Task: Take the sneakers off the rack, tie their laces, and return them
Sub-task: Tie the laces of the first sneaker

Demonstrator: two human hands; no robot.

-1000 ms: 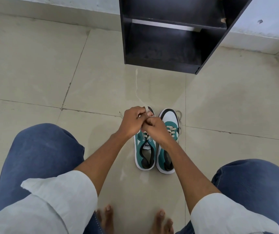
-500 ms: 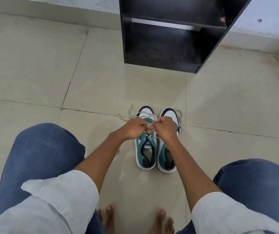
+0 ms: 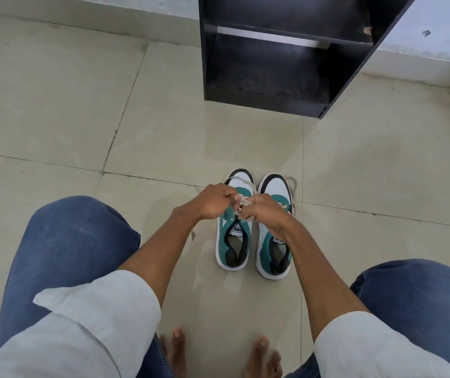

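Two teal, white and black sneakers stand side by side on the tiled floor, toes pointing away from me. Over the left sneaker my left hand and my right hand meet, both pinching its cream laces bunched between the fingertips. The right sneaker stands just beside it, partly covered by my right wrist, with a loose lace trailing off its far right side. The black shoe rack stands beyond the shoes, its shelves bare.
My knees in blue jeans flank the shoes at left and right. My bare feet rest on the floor below the sneakers. A pale wall runs behind the rack.
My hands dropped from a raised pull down onto the left sneaker, then drew together again with the laces gathered between them. The loose lace ends left of the shoe are gone from the floor.
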